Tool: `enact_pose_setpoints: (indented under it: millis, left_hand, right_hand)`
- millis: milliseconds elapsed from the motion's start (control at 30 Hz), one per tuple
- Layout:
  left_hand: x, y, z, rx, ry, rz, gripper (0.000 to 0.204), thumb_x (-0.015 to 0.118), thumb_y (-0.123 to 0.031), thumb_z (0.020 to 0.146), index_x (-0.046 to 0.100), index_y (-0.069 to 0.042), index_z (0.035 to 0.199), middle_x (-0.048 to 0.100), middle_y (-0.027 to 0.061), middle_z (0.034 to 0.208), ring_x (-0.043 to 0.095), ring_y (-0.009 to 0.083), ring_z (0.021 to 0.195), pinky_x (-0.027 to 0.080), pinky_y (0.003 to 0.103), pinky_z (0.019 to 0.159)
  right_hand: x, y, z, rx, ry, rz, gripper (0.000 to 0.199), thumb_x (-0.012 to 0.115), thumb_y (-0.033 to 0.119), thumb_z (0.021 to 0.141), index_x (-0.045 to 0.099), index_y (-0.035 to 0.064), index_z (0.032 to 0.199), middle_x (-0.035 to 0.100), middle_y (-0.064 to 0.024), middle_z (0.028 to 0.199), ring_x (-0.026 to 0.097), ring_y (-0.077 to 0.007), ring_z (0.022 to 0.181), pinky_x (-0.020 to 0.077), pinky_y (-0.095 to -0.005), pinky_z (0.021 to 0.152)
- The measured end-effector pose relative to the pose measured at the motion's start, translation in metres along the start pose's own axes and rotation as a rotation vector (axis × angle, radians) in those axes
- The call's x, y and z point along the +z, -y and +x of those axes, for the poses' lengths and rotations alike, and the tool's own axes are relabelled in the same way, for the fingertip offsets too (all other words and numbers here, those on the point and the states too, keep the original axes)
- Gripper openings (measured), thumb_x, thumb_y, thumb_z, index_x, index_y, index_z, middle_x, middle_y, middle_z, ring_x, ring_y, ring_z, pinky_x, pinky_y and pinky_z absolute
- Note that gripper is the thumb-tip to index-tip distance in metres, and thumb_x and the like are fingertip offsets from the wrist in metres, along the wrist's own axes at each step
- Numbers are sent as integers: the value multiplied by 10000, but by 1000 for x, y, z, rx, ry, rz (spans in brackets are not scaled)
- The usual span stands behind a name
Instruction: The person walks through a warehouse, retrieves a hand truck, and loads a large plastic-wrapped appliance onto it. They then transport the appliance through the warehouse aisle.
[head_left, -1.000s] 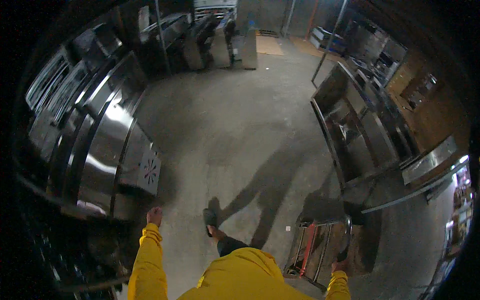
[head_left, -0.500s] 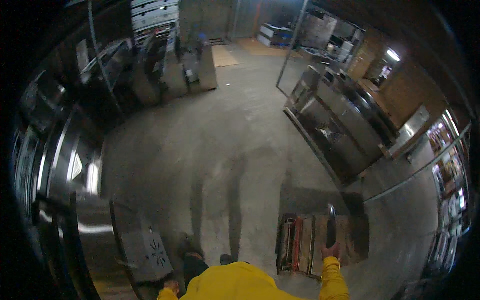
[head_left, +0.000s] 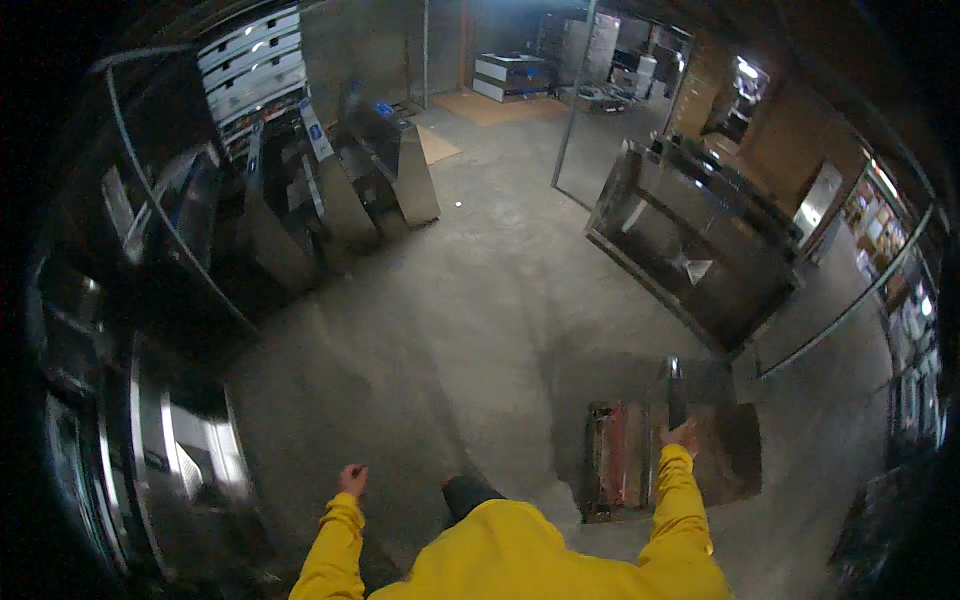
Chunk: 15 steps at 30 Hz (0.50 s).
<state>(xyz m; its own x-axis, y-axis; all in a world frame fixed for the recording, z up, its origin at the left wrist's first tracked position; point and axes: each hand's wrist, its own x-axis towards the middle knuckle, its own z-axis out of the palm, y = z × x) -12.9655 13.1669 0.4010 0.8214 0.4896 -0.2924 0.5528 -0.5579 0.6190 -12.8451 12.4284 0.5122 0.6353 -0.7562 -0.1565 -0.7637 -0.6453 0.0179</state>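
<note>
Yellow sleeves over grey concrete floor (head_left: 450, 300).
Right hand (head_left: 681, 436) closed round dark handle (head_left: 675, 395) of low cart (head_left: 655, 455) at right; left hand (head_left: 351, 479) loosely curled, empty, near steel cabinet (head_left: 195, 470).

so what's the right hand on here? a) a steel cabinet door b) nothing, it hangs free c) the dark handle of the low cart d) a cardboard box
c: the right hand grips the dark upright handle of the low cart on the floor, while the left hand hangs empty.
</note>
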Motion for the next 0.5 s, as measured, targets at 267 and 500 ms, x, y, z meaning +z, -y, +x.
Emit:
enact_pose_setpoints:
  millis: [267, 500]
  left_hand:
    - [-103, -248, 237, 552, 347, -57, 342, 631, -236, 890, 609, -22, 1156, 662, 120, 1065, 635, 217, 959, 518, 338, 842]
    - [-172, -280, 384, 753, 650, 121, 415, 681, -191, 859, 553, -65, 1233, 659, 95, 1077, 646, 189, 911, 532, 317, 783]
  right_hand:
    - [-49, 238, -87, 109, -114, 193, 624, 661, 393, 826, 431, 41, 1287, 623, -162, 1173, 635, -334, 1037, 524, -474, 846]
    - [-50, 436, -109, 134, -187, 278, 504, 673, 351, 820, 491, 42, 1174, 666, -176, 1015, 656, -362, 949, 525, -464, 805]
